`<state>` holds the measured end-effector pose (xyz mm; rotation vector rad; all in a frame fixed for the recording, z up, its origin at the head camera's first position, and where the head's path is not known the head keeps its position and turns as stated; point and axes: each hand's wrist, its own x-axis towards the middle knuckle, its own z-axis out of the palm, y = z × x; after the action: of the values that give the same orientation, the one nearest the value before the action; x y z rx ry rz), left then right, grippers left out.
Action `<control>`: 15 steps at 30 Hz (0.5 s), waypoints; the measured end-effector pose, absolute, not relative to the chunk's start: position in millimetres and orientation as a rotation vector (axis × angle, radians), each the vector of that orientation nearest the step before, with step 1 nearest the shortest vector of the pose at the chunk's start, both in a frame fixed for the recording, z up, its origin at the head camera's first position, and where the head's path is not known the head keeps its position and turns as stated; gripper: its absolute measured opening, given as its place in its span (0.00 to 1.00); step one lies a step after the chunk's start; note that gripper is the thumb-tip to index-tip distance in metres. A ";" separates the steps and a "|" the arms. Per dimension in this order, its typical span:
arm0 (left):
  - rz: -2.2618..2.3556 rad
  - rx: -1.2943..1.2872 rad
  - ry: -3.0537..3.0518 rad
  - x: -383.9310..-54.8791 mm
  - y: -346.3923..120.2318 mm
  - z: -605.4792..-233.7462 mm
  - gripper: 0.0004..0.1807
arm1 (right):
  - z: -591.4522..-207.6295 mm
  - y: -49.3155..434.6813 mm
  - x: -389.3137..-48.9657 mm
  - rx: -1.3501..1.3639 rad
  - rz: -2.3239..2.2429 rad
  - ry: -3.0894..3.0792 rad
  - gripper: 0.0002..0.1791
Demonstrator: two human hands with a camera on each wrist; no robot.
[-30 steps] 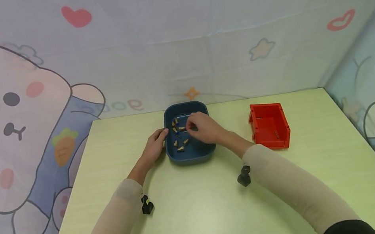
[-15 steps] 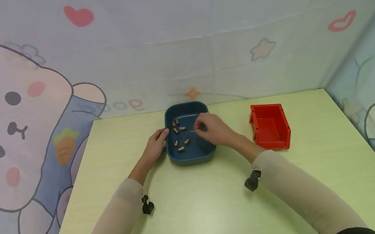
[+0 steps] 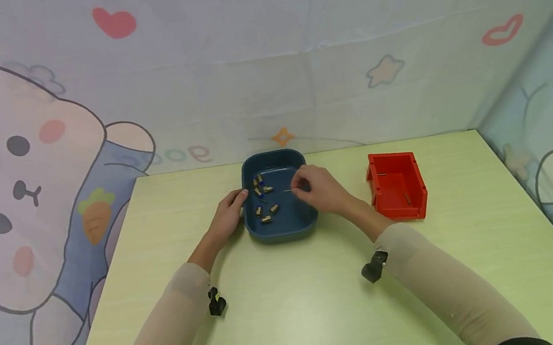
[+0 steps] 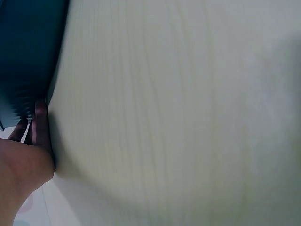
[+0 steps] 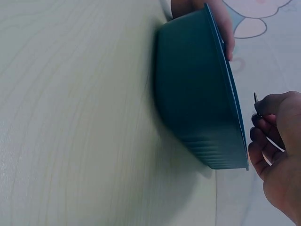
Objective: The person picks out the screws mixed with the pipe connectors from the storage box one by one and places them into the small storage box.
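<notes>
A dark blue plastic tub (image 3: 287, 231) stands on the table at the back middle. My left hand (image 3: 225, 220) grips its left side, thumb over the rim; the left wrist view shows fingers (image 4: 41, 123) against the outer wall. Over the tub's right half, my right hand (image 3: 320, 191) pinches a thin screw (image 5: 255, 97) between thumb and forefinger, its threaded tip sticking out past the fingertips. Several small brass fittings (image 3: 266, 219), some with blue parts, lie scattered in the left half of the tub, along with a thin dark piece (image 3: 261, 200).
To the right of the tub sits a red open-front bin (image 3: 393, 182) with a couple of small thin metal pieces (image 3: 407, 198) in it. The pale wood table (image 3: 286, 318) ends at the back against a printed cloth (image 3: 218, 57).
My right hand has drawn back to the right from the middle of the tub, the screw pinched in its fingers. My left hand keeps its hold on the tub's side.
</notes>
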<state>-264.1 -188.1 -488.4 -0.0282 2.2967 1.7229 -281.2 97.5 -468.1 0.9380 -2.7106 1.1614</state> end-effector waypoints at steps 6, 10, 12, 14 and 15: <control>1.728 -0.016 2.302 -253.5 -185.0 -471.8 0.31 | -467.8 107.2 -285.2 0.890 1.154 -2.717 0.02; 1.746 -0.013 2.288 -252.7 -185.0 -471.2 0.31 | -467.7 115.0 -287.4 0.858 1.158 -2.715 0.02; 1.748 -0.021 2.282 -253.3 -184.8 -471.8 0.31 | -467.8 119.1 -287.6 0.840 1.166 -2.715 0.02; 1.745 -0.029 2.285 -254.0 -184.6 -473.1 0.30 | -467.3 123.3 -287.3 0.825 1.170 -2.712 0.02; 1.745 -0.034 2.283 -254.2 -184.6 -473.8 0.30 | -467.0 125.3 -287.2 0.817 1.171 -2.713 0.02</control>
<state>-254.2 -184.6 -473.8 -0.0345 2.2828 1.7452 -287.2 125.3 -467.0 0.8171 -2.7131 1.1711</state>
